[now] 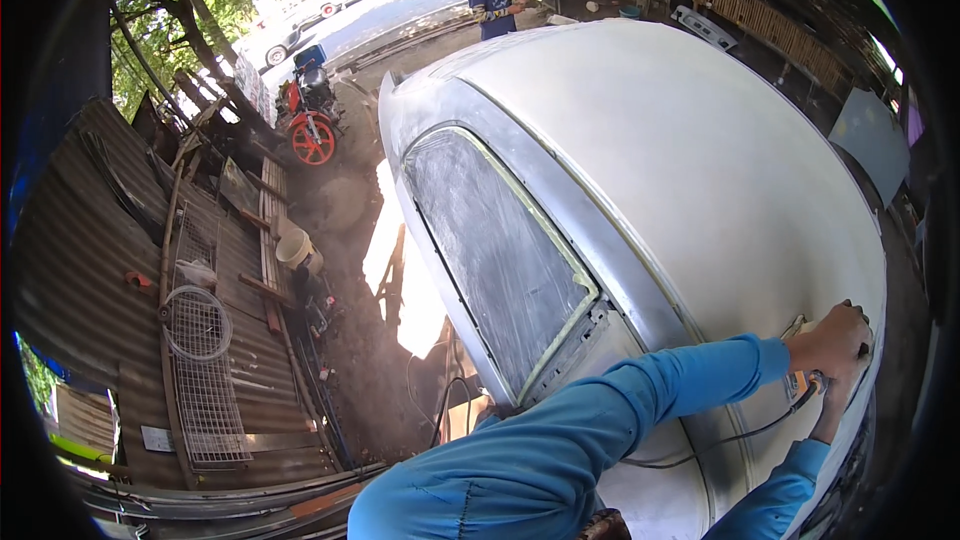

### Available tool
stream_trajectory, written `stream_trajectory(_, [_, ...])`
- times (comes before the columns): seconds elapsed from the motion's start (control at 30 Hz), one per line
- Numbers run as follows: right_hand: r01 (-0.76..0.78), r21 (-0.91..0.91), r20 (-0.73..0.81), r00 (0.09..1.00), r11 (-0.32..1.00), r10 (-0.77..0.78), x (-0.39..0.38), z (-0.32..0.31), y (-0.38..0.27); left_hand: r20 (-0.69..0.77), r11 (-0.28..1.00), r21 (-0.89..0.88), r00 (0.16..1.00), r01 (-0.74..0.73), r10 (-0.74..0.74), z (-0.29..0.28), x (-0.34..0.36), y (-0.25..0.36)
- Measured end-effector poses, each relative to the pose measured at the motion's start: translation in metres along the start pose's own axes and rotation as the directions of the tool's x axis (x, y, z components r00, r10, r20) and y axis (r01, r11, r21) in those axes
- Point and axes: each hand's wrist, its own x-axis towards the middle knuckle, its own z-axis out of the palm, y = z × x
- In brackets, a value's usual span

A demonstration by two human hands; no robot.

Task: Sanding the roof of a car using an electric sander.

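Both my arms, in blue sleeves, reach right across the pale car roof (pixel 640 140). My left hand (pixel 826 336) is closed, knuckles up, near the roof's right edge. Just below it, my right hand (pixel 843 386) overlaps it, fingers curled. Between and under them shows part of a hand-held power tool (pixel 797 384) with orange and grey on it; its working face is hidden. A dark hose or cord (pixel 715 439) runs from the tool left over the roof. The dusty side window (pixel 490 240) has greenish masking along its edge, beside a bare grey roof strip (pixel 560 175).
Corrugated metal sheets (pixel 80 230) and a wire grid (pixel 205 380) lie at left. Near them are a white bucket (pixel 296 248) and a red motorcycle (pixel 312 120). A person with red headwear (pixel 490 0) stands beyond the car. A grey panel (pixel 870 140) leans at the right.
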Motion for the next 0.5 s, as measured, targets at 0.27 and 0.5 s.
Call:
stream_trajectory(0.27, [-0.177,-0.123,-0.199,0.968,0.977,0.151,-0.076,-0.096,0.073,0.105,0.986,-0.168,0.994,-0.016,0.034,0.083,-0.033,0.050])
stream_trajectory(0.5, [-0.220,-0.157,-0.246,0.953,0.963,0.177,-0.090,-0.115,0.093,0.162,0.985,-0.168,0.985,-0.031,0.058,0.086,-0.037,0.059])
